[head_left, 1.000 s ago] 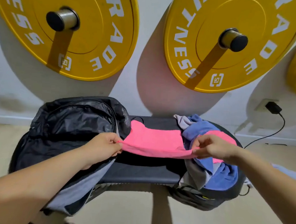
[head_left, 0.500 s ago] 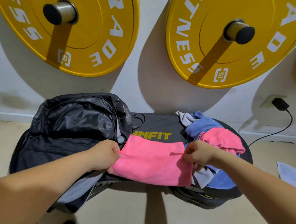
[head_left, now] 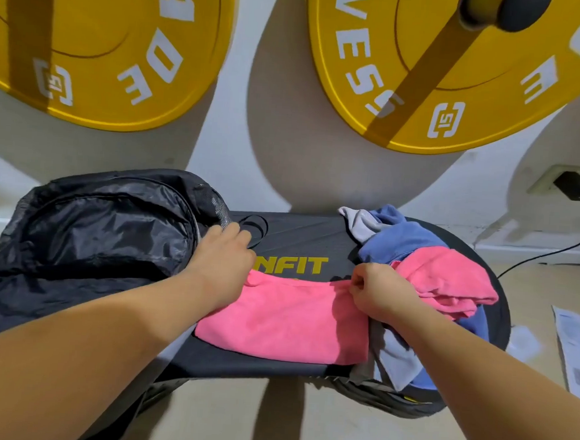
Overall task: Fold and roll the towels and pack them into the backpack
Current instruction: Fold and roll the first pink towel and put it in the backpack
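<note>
Looking at the table (head_left: 298, 234), where's the towel sitting right now? (poster 1)

Smack in the middle, tbh. The folded pink towel (head_left: 285, 319) lies flat on the black pad, just under the yellow "NFIT" lettering (head_left: 292, 264), with its near edge close to the front of the table. The black backpack (head_left: 102, 234) is slumped on the left end, right beside it. (poster 2)

And the hands? (poster 1)

The left hand (head_left: 222, 259) rests on the towel's far left corner. Its fingers (head_left: 232, 233) are stretched forward and relaxed, gripping nothing, with the tips up against the backpack's edge. The right hand (head_left: 379, 294) is at the far right corner, and its fingers (head_left: 363, 280) are curled tight, pinching the towel's edge. (poster 2)

What's the heap on the right? (poster 1)

More towels, all loose: a grey one (head_left: 357, 221), a blue one (head_left: 400, 241) and a crumpled pink one (head_left: 445, 282) on top, touching the right wrist. Behind it all, two yellow weight plates (head_left: 429, 75) hang on the wall, a black charger (head_left: 574, 186) is plugged into the socket, and some papers (head_left: 578, 346) lie on the floor at the right. (poster 2)
</note>
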The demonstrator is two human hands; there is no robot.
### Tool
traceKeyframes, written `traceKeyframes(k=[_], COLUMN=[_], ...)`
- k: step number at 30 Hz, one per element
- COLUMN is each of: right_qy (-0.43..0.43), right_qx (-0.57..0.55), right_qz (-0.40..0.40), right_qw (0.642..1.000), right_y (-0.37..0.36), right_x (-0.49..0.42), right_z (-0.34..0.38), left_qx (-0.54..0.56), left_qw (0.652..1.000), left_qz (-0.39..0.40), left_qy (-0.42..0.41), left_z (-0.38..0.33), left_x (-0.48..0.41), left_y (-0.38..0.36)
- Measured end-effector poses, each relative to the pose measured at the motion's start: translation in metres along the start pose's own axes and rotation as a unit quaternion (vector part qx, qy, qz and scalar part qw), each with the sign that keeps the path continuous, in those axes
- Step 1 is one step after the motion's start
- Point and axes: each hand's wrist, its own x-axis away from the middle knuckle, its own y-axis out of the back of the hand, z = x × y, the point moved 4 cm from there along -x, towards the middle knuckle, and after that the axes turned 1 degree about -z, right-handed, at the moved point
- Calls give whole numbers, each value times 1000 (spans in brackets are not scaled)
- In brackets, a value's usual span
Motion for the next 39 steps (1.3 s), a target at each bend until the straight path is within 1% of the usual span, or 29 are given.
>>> traceKeyframes(k=[3,5,6,9,13,16,17,19,20,22,24,26,28,30,32,33,34,35,36,39], right_qy=[-12,5,19,38,20,19,17,1,-12,-44,-79,-121,-157,-187,-209,-216,-215,-212,-209,-191], right_qx=[25,41,41,60,67,37,8,-93,-157,-276,-364,-437,-468,-488,-525,-525,-507,-478,-440,-280], right_qz=[-6,3,10,46,61,56,59,79,92,110,114,145,195,244,327,371,403,417,416,371], right_qw=[1000,999,999,996,996,998,998,993,983,954,921,879,847,817,757,735,731,743,768,865], right_y=[-3,-5,-8,-19,-23,-14,-10,-1,4,16,25,25,19,12,2,-4,-9,-16,-20,-18], right_x=[-3,-4,-5,-6,-8,-6,-4,-2,0,5,11,19,28,38,49,55,60,62,65,72], right_z=[3,10,13,19,14,16,17,18,18,17,14,12,13,17,29,36,41,42,42,36], left_qx=[-12,2,23,83,109,135,148,194,229,317,394,430,420,375,315,291,275,270,273,299], left_qw=[1000,999,998,990,989,984,981,973,966,943,915,899,905,925,947,955,960,962,962,953], left_qz=[-5,-2,9,78,64,84,93,104,103,102,82,58,29,17,31,33,25,9,-10,-50], left_qy=[-15,-43,-58,-82,-79,-84,-83,-76,-63,-24,19,52,64,57,48,48,45,37,25,-4], left_z=[1,-2,-6,-14,-15,-11,-8,1,6,17,29,39,43,42,41,39,36,31,24,2], left_x=[-9,-11,-11,-11,-15,-18,-19,-20,-20,-19,-20,-23,-32,-50,-72,-82,-92,-101,-108,-107], left_y=[-10,-20,-26,-41,-46,-41,-37,-27,-20,-6,7,15,21,25,28,30,33,36,37,31])
